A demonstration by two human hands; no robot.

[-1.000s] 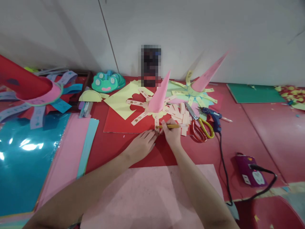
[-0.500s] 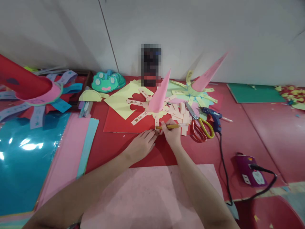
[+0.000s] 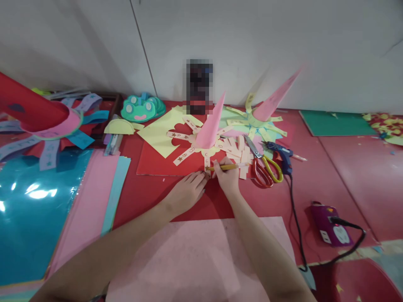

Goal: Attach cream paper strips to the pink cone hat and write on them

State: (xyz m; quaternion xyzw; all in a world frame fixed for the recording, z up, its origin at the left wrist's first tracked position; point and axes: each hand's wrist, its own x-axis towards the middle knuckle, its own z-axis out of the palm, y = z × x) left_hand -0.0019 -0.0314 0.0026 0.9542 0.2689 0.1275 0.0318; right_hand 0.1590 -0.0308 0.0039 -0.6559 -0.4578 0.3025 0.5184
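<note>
My right hand (image 3: 227, 178) grips a yellow-brown pen (image 3: 229, 167), its tip on a star at the lower end of a pale paper strip (image 3: 207, 159). Flat on the table, fingers stretched out, my left hand (image 3: 188, 191) reaches the bottom end of that strip with its fingertips. The strip hangs off a paper craft with a pink cone (image 3: 210, 128) standing in its middle. Other strips around the cone bear letters and brown stars. To the right of my right hand lie loose blank strips (image 3: 244, 156) and scissors (image 3: 263, 167) with red and yellow handles.
A blue glue gun (image 3: 285, 159) lies beyond the scissors, its cord running towards a purple power adapter (image 3: 332, 224). Another pink cone craft (image 3: 277, 96) stands behind. At left are a red cone craft (image 3: 40, 107), green frog cutouts (image 3: 138, 110) and a glossy blue sheet (image 3: 37, 218).
Almost nothing differs. Both hands stay in place, with the pen tip still at the star on the strip.
</note>
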